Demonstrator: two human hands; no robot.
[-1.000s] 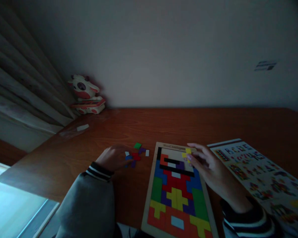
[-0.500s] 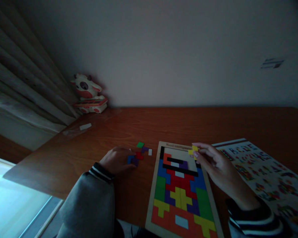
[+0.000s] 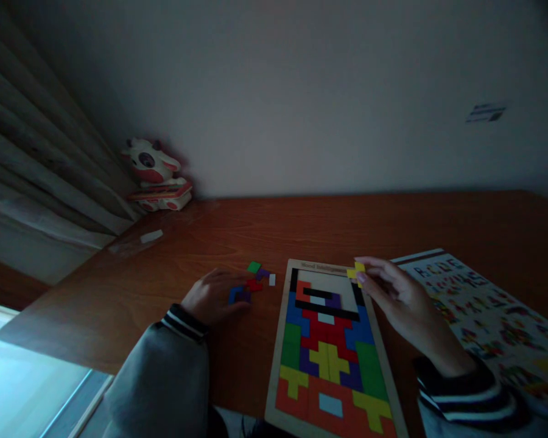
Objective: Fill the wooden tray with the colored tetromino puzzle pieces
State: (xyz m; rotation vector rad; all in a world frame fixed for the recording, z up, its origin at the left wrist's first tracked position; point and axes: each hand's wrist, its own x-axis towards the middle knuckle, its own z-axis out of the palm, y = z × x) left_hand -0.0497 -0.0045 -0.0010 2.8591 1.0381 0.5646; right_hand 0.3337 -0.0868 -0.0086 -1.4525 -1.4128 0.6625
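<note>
A yellow piece [image 3: 358, 268] is pinched between the thumb and fingers of my right hand [image 3: 393, 292], over the top right corner of a wooden puzzle board [image 3: 279, 359]. Coloured pieces fill the lower part of the board; its upper part shows bare pale base around an orange, a black, a white and a purple piece. Left of the board, my left hand [image 3: 214, 296] rests on the table with its fingers apart, beside a blue piece [image 3: 234, 294] and a dark purple piece [image 3: 243, 297]. Red [image 3: 254, 285], green [image 3: 254, 267] and white [image 3: 272, 280] pieces lie close by.
A printed sheet [image 3: 475, 292] with coloured figures lies right of the board on the brown table [image 3: 237, 231]. A toy cow [image 3: 155, 173] stands at the back left near a curtain [image 3: 41, 152]. A white label [image 3: 151, 236] is on the table's left side.
The camera view has shifted slightly. The yellow piece in my right hand has turned a little and sits slightly higher over the board's corner. My left hand has stayed beside the loose pieces.
</note>
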